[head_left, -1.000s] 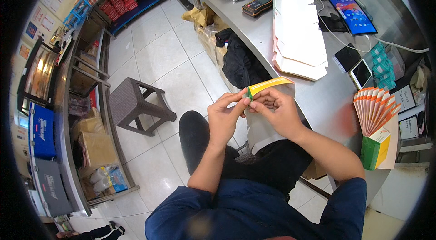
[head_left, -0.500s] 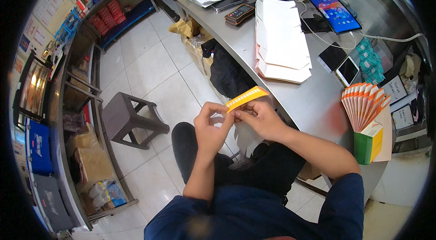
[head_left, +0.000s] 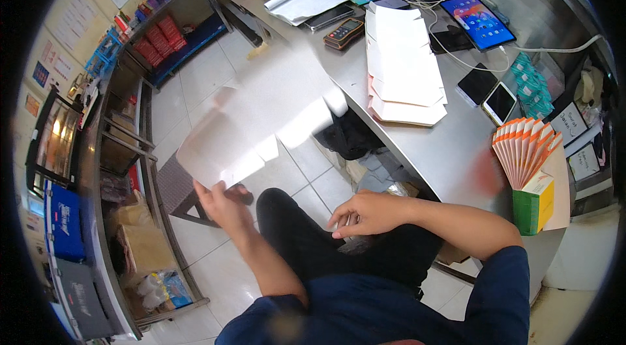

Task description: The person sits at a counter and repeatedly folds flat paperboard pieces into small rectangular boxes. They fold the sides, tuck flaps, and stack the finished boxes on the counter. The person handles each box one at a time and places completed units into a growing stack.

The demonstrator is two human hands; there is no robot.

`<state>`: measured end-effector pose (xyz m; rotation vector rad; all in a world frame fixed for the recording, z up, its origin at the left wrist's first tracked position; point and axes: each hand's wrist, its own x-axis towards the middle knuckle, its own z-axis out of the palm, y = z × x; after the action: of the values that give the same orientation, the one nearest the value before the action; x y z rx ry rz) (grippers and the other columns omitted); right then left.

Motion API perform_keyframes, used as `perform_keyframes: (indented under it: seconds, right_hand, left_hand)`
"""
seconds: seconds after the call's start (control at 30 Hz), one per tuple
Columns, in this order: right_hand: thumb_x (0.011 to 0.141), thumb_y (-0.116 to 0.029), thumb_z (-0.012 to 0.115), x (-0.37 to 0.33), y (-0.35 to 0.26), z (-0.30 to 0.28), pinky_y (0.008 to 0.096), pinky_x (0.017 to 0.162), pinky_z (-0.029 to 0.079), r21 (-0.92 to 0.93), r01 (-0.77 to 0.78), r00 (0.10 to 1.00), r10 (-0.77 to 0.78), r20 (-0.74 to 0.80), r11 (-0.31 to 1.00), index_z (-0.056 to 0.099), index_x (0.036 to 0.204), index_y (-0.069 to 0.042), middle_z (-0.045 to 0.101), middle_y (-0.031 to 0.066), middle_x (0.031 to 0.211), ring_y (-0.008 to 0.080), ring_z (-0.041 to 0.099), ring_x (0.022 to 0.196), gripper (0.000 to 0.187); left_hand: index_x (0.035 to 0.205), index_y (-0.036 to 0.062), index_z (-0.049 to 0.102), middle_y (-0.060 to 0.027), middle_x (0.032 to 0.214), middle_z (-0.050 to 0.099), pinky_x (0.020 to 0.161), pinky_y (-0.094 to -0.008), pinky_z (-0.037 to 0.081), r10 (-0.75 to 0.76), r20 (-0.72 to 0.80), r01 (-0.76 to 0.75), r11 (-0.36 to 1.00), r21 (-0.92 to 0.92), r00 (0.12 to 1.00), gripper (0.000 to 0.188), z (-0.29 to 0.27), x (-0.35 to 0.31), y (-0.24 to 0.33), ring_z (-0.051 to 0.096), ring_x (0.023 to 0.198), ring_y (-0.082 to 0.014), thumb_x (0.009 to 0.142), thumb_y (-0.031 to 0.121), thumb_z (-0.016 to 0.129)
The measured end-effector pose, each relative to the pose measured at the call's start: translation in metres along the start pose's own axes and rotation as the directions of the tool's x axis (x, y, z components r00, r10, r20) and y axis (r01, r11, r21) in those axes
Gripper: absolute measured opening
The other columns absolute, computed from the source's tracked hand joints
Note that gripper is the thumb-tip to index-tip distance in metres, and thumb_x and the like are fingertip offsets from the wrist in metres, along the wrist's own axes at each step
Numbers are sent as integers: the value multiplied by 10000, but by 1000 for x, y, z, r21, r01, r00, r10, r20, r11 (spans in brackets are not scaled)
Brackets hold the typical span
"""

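Note:
My left hand grips the lower edge of a flat white carton blank, which is blurred by motion and spreads up and to the right over the floor. My right hand hovers over my lap with its fingers loosely curled and nothing in it. On the steel counter lies a stack of flat white carton blanks. At the right stands a fan of folded orange-and-white cartons set in a green and yellow box.
A tablet, two phones, cables, a calculator and papers lie on the counter. A dark stool stands on the tiled floor at my left. Shelves with boxes and bags line the left wall.
The folded orange carton that both hands held is gone from them. My left hand now swings a white blank out to the left, and my right hand has dropped to my lap.

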<state>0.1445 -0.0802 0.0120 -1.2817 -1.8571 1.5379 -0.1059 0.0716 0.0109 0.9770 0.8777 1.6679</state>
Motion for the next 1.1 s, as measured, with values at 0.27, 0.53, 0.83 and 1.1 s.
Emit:
perform_keyframes:
  seconds: [0.27, 0.53, 0.83, 1.1]
  right_hand:
    - [856, -391, 822, 14, 17, -10, 388, 1007, 516, 156, 308, 701, -114, -704, 938, 288, 1544, 5, 627, 192, 1305, 250, 639, 1161, 957]
    - [1019, -89, 517, -12, 8, -38, 392, 905, 516, -144, 75, 372, -161, -914, 987, 501, 1354, 17, 681, 219, 1142, 311, 683, 1005, 352]
    - [835, 59, 637, 1, -18, -18, 395, 906, 562, -648, 33, 593, -537, -600, 761, 592, 1228, -25, 680, 159, 1203, 371, 689, 1045, 405]
    - [893, -25, 678, -9, -14, -24, 339, 805, 588, -276, 45, 486, -263, -833, 960, 641, 1068, -23, 701, 142, 1153, 226, 712, 982, 179]
  left_hand:
    - [1203, -20, 581, -104, 1062, 643, 622, -343, 556, -405, 459, 401, 909, 111, 791, 330, 62, -82, -72, 644, 870, -194, 914, 72, 710]
    - [1290, -8, 516, -107, 1138, 604, 803, -290, 525, 53, 264, -99, 981, 164, 963, 453, 104, -107, -65, 607, 963, -164, 907, 78, 741]
    - [1251, 7, 511, -72, 1078, 616, 776, -287, 533, -115, 492, 174, 982, -76, 863, 328, 94, -96, -41, 620, 979, -157, 984, 119, 667]
    - [1213, -25, 620, -144, 1077, 713, 811, -342, 604, -336, 537, 418, 908, -34, 774, 264, 88, -105, -53, 708, 945, -197, 1014, 147, 640]
